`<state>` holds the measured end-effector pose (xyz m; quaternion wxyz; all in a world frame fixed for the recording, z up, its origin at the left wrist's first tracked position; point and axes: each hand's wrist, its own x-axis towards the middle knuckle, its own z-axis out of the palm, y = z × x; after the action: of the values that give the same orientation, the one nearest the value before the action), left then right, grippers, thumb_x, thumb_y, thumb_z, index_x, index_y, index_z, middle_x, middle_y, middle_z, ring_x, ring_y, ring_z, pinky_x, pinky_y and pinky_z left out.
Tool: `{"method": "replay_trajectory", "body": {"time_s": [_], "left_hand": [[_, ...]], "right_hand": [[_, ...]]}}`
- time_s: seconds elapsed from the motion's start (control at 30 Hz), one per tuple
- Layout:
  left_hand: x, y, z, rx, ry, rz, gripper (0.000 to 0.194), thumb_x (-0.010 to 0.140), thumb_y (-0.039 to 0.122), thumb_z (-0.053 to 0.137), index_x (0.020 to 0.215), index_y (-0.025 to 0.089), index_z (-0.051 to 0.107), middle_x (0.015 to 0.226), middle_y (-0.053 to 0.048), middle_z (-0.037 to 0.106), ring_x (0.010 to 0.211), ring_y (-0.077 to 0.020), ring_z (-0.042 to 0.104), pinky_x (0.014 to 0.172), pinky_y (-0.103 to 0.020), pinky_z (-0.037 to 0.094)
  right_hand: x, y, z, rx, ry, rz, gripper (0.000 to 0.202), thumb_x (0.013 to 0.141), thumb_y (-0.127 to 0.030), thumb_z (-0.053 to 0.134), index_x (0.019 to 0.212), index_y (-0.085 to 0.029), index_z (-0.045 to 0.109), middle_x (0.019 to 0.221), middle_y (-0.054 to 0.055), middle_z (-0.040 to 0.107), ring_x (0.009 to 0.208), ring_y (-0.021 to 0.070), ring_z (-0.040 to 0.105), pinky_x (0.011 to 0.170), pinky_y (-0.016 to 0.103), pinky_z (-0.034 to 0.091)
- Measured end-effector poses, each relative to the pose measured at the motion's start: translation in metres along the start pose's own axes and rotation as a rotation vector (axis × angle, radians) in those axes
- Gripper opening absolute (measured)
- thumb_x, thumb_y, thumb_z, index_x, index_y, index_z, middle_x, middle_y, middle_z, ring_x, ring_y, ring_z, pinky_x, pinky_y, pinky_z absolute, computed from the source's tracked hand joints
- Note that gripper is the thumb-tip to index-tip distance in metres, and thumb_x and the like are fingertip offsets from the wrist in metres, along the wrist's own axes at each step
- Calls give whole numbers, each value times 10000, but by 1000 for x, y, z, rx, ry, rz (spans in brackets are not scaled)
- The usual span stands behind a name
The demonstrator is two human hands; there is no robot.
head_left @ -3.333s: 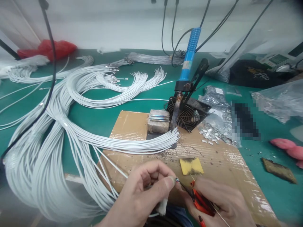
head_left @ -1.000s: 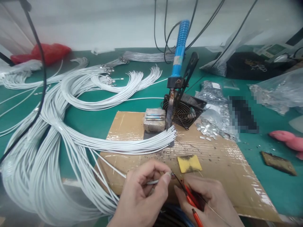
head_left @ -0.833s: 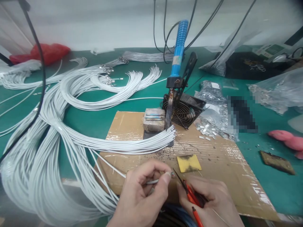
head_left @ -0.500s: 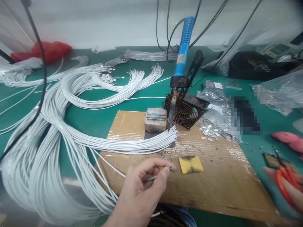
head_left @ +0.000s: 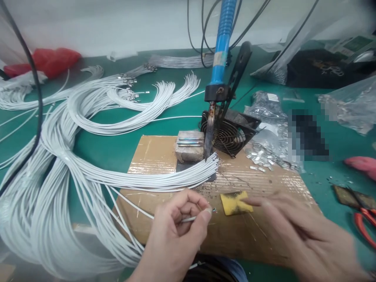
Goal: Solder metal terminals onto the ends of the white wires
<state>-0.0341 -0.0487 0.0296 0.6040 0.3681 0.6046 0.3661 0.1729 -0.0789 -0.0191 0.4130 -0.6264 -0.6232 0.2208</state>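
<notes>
My left hand [head_left: 180, 233] pinches a thin white cable [head_left: 188, 219] near its end between thumb and forefinger. Small coloured wire tips poke out just past the fingertips. My right hand [head_left: 314, 231], blurred by movement, holds nothing I can see; its forefinger reaches towards a yellow sponge pad [head_left: 230, 205] with dark smudges, and I cannot tell whether it touches it. Beyond both hands, a blue-handled soldering iron [head_left: 219, 70] is clamped upright, tip down. Its tip is close to the cut ends of a white cable bundle [head_left: 164, 179]. Red-handled pliers or cutters [head_left: 362, 225] lie at the far right.
A cardboard sheet [head_left: 264, 243] covers the green table [head_left: 117, 143]. Behind the bundle stand a block [head_left: 190, 152] with solder-like bars on top and a black fan [head_left: 230, 137]. Small metal connectors [head_left: 260, 156] lie spilled near plastic bags. Coiled white cables [head_left: 58, 219] fill the left side.
My right hand has let go of the red-handled tool at the right and moved left over the cardboard. My left hand keeps its pinch on the cable. The view has shifted slightly.
</notes>
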Motion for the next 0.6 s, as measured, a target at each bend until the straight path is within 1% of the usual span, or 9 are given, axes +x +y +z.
{"method": "replay_trajectory", "body": {"time_s": [0.03, 0.1, 0.17, 0.27, 0.33, 0.4, 0.5, 0.6], "left_hand": [[1, -1, 0, 2, -19, -8, 141, 786, 282, 754, 770, 157, 691, 632, 54, 556, 575, -76, 474, 533, -149, 368], [2, -2, -1, 4, -62, -26, 141, 773, 275, 761, 768, 158, 684, 625, 52, 560, 569, -81, 482, 529, -152, 385], [3, -2, -1, 14, -76, -43, 135, 766, 262, 757, 762, 156, 673, 619, 51, 552, 570, -85, 479, 533, -157, 392], [3, -1, 0, 30, -65, -60, 133, 777, 255, 737, 761, 151, 657, 599, 63, 513, 558, -78, 435, 533, -163, 358], [3, 0, 0, 25, -106, -72, 147, 786, 263, 730, 754, 154, 638, 579, 76, 485, 534, -69, 385, 514, -171, 306], [4, 1, -2, 11, -163, -84, 163, 804, 272, 722, 741, 162, 620, 560, 92, 450, 514, -62, 323, 499, -184, 264], [6, 3, -3, -10, -220, -88, 183, 822, 278, 720, 726, 172, 606, 543, 109, 408, 508, -63, 264, 492, -198, 238], [7, 4, -4, -37, -187, -78, 192, 828, 287, 734, 745, 169, 607, 561, 100, 428, 516, -64, 295, 496, -198, 234]], "right_hand": [[4, -6, 11, 62, -73, -30, 231, 1052, -414, 598, 994, -270, 770, 948, 0, 720, 861, 139, 694, 701, 208, 539], [11, -19, 29, 167, -169, -90, 231, 1053, -346, 593, 895, -253, 733, 816, -15, 685, 720, 115, 669, 590, 194, 495], [16, -29, 39, 175, -182, -119, 279, 1064, -283, 554, 805, -224, 639, 711, -27, 601, 619, 106, 595, 556, 212, 458], [22, -36, 41, 138, -196, -254, 277, 1042, -140, 519, 774, -209, 536, 695, -29, 526, 623, 107, 530, 596, 232, 432], [25, -36, 39, 158, -222, -359, 263, 1005, -60, 513, 785, -203, 535, 704, -26, 515, 652, 111, 509, 621, 240, 422], [26, -33, 40, 195, -220, -403, 254, 980, -35, 519, 788, -201, 543, 690, -32, 499, 651, 109, 485, 631, 242, 412], [21, -28, 46, 253, -155, -354, 252, 971, -50, 535, 771, -203, 537, 678, -39, 480, 637, 103, 473, 623, 235, 407], [13, -25, 52, 297, -31, -178, 270, 1009, -122, 552, 757, -216, 542, 664, -41, 484, 595, 104, 481, 583, 225, 414]]}}
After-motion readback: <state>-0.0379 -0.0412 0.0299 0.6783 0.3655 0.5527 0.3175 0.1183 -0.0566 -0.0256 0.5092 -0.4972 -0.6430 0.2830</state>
